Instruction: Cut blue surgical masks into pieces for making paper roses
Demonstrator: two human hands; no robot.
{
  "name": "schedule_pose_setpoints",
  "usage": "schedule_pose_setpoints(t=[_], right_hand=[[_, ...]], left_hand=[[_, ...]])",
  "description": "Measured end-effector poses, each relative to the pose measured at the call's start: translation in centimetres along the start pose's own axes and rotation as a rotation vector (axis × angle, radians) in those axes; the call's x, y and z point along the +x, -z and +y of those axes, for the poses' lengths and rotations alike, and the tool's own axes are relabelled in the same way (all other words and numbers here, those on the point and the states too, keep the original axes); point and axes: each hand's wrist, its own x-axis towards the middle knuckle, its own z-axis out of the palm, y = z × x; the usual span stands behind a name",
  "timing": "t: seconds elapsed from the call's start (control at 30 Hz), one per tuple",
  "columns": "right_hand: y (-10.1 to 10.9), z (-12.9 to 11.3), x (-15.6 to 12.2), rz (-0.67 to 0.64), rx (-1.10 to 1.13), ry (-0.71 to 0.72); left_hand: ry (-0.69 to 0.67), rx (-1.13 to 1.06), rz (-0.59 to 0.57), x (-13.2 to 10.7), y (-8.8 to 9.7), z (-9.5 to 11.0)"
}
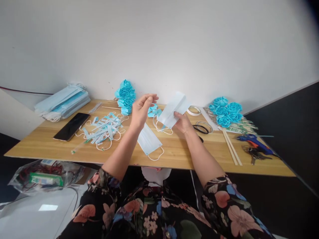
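Note:
My right hand (182, 122) grips the lower edge of a light blue face mask (173, 109) and holds it up over the wooden table (174, 152). My left hand (142, 109) hovers to the left of that mask with fingers loosely curled and nothing in them. A second face mask (149, 141) lies flat on the table under my left forearm, its ear loop hanging near the front edge. Small blue cut pieces (154, 111) lie between my hands.
A stack of masks (62, 103) and a black phone (71, 126) sit at the left, with cut strips and loops (104, 129) beside them. Blue roses (125, 96) stand at the wall, more roses (225, 113) at right. Tape rolls (194, 110), sticks (231, 149), glue gun (254, 142), keys (254, 153).

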Motion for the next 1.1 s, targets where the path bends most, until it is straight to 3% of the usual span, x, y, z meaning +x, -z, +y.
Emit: schedule_pose_setpoints(t=[0.07, 0.17, 0.23, 0.27, 0.33, 0.37, 0.4, 0.47, 0.5, 0.6, 0.73, 0.9, 1.1], right_hand=[[0.3, -0.4, 0.0, -0.020, 0.073, 0.014], [0.5, -0.3, -0.1, -0.009, 0.109, 0.026], [0.6, 0.0, 0.1, 0.004, 0.112, 0.046], [0.6, 0.1, 0.2, 0.021, 0.111, 0.052], [0.6, 0.3, 0.5, 0.077, 0.106, 0.055], [0.6, 0.4, 0.6, 0.108, 0.102, 0.056], [0.6, 0.4, 0.7, 0.133, 0.096, 0.059], [0.6, 0.5, 0.9, 0.153, 0.078, 0.065], [0.6, 0.6, 0.9, 0.148, 0.068, 0.063], [0.3, 0.9, 0.9, 0.119, 0.066, 0.048], [-0.2, 1.1, 0.7, 0.091, 0.090, 0.011], [-0.4, 1.0, 0.6, 0.044, 0.083, -0.044], [-0.4, 1.4, 0.8, 0.023, 0.051, -0.091]], left_hand=[[-0.096, 0.095, -0.131, -1.9, 0.9, 5.2], [-0.082, 0.165, -0.532, -6.7, 2.7, 10.7], [0.058, 0.097, -0.892, -10.8, 4.1, 10.7], [0.157, 0.113, -1.011, -13.0, 5.0, 9.4], [0.299, 0.270, -1.175, -17.7, 7.0, 4.8], [0.350, 0.411, -1.168, -20.1, 8.0, 1.8], [0.423, 0.612, -1.070, -22.5, 9.0, -1.2], [0.598, 1.034, -0.735, -26.8, 10.8, -6.8], [0.651, 1.169, -0.649, -28.5, 11.4, -8.9], [0.664, 1.280, -0.684, -31.6, 12.4, -12.6], [0.589, 1.286, -0.737, -31.8, 12.1, -12.5], [0.514, 1.335, -0.681, -31.6, 11.5, -11.0], [0.477, 1.320, -0.648, -32.2, 10.7, -11.3]])
